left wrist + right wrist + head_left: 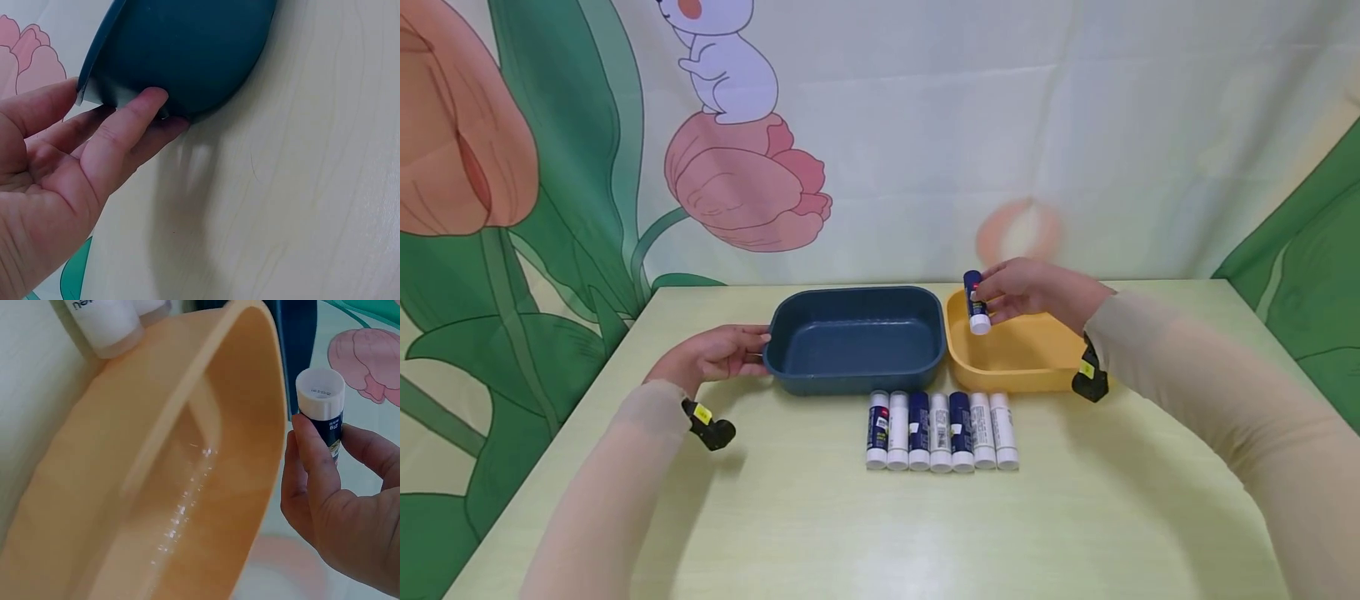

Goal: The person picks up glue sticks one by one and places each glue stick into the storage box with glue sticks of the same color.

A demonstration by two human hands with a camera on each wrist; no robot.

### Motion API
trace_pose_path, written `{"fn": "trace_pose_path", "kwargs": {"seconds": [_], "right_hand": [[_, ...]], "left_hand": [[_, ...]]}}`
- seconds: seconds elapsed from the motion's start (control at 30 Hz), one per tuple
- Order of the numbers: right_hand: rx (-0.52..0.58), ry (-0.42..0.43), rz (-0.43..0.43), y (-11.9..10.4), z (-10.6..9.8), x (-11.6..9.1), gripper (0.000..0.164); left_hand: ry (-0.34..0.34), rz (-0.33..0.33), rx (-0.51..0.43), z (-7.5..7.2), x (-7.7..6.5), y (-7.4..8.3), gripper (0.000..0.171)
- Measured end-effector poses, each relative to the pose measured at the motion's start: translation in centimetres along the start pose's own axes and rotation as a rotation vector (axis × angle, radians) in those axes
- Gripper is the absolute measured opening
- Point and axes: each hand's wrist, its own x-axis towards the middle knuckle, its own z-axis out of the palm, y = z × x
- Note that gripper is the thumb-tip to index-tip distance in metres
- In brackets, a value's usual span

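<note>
At the left end of the dark blue bin (855, 385), my left hand (724, 350) touches the rim and outer wall with its fingertips. Its fingers (125, 125) lie fairly straight against the bin's side in the left wrist view. My right hand (1026, 287) pinches a glue stick (976, 302) between thumb and fingers, above the left part of the yellow bin (1022, 381). This glue stick has a navy label and a white end, which faces up in the right wrist view. Several more glue sticks (940, 433), navy and white, lie side by side before the bins.
Both bins stand side by side near the back of the pale table (880, 533). A curtain (910, 167) printed with flowers and a white animal hangs behind. Small black cameras (1090, 375) are strapped to the wrists.
</note>
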Motion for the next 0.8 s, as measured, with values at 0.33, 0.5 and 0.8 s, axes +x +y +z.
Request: {"fn": "trace_pose_path", "kwargs": {"seconds": [0.33, 0.5, 0.8], "right_hand": [[-0.088, -0.043, 0.048, 1.7, 1.2, 2.1, 0.043], [-0.129, -0.049, 0.045, 2.1, 1.4, 3.0, 0.027], [-0.193, -0.044, 0.094, 2.5, 1.8, 4.6, 0.023]], "left_hand": [[0.008, -0.004, -0.008, -0.1, 0.0, 0.0, 0.061], [0.006, -0.002, -0.001, 0.0, 0.0, 0.0, 0.06], [0.01, -0.005, -0.001, -0.1, 0.0, 0.0, 0.06]]}}
